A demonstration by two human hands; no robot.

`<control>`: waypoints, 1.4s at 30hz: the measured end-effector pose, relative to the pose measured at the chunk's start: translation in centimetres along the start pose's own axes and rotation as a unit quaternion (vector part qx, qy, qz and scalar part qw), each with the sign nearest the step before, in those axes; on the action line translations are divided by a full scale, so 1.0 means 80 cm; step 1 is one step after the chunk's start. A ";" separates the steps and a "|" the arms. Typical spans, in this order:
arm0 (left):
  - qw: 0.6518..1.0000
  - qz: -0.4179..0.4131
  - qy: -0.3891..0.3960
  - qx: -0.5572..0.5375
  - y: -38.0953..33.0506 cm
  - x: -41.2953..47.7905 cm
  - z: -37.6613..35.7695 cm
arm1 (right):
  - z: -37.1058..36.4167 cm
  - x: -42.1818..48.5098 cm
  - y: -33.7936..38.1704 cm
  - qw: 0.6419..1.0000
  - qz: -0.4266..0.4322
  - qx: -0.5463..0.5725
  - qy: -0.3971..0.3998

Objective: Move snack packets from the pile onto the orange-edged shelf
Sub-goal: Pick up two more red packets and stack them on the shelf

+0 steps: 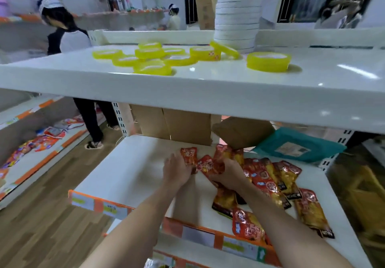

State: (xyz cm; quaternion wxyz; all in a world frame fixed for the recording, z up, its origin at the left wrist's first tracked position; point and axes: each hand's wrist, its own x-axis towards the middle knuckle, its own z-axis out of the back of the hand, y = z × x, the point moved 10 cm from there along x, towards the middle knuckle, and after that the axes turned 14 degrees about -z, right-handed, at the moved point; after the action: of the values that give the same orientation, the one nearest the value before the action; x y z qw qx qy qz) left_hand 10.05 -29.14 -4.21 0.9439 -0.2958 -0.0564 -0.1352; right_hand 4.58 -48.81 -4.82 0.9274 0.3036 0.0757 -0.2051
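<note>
Orange price strip [98, 204] runs along the near edge of the orange-edged shelf [133, 169], and the white board is bare on its left part. Moving right, the left hand [177, 170] lies on the board with rather straight fingers, the tips on the lower end of a far red packet [189, 155]. The blur hides the thumb, so I cannot tell if it pinches or only presses. Just beside it, the right hand [228, 176] curls its fingers round a second red packet [208, 166], which touches the first one. Further right, the pile [270, 181] of red and yellow packets spreads from far to near, with a teal bag [298, 148] behind it.

The packets look glossy, so I think one may slide out of a loose hold. The 2 hands work very close together, so the 2 packets may end up overlapping instead of side by side. The right forearm passes over the near packets of the pile, and a careless pull back could sweep them over the strip to the floor.
</note>
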 end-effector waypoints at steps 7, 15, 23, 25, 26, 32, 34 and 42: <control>0.992 0.010 0.091 -0.085 0.017 0.003 -0.019 | 0.002 0.004 -0.003 0.999 -0.026 0.023 0.007; 0.919 0.028 0.026 -0.393 -0.008 -0.082 0.009 | 0.010 -0.007 -0.006 0.994 -0.055 0.096 -0.007; 0.892 -0.053 0.092 -0.439 -0.033 -0.108 0.004 | 0.037 -0.022 0.007 0.987 -0.033 0.142 -0.069; 0.890 -0.061 0.101 -0.440 -0.036 -0.108 0.003 | 0.049 -0.028 0.012 0.983 -0.024 0.158 -0.092; 0.888 -0.066 0.104 -0.442 -0.037 -0.109 0.003 | 0.053 -0.032 0.014 0.981 -0.017 0.162 -0.104; 0.891 -0.068 0.106 -0.436 -0.032 -0.106 0.000 | 0.079 -0.071 0.003 0.971 -0.018 0.182 -0.152; 0.895 -0.075 0.115 -0.425 -0.036 -0.106 -0.003 | 0.082 -0.090 -0.011 0.970 -0.035 0.198 -0.140; 0.895 -0.125 0.174 -0.390 -0.108 -0.100 -0.025 | 0.104 -0.170 -0.104 0.946 -0.089 0.289 -0.119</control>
State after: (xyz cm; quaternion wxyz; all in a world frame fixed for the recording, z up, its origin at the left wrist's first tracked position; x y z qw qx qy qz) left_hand -0.07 -35.28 -2.64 0.7225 -0.6027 0.1299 -0.3129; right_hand -11.10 -55.26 1.04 0.7804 0.5239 -0.0706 -0.3340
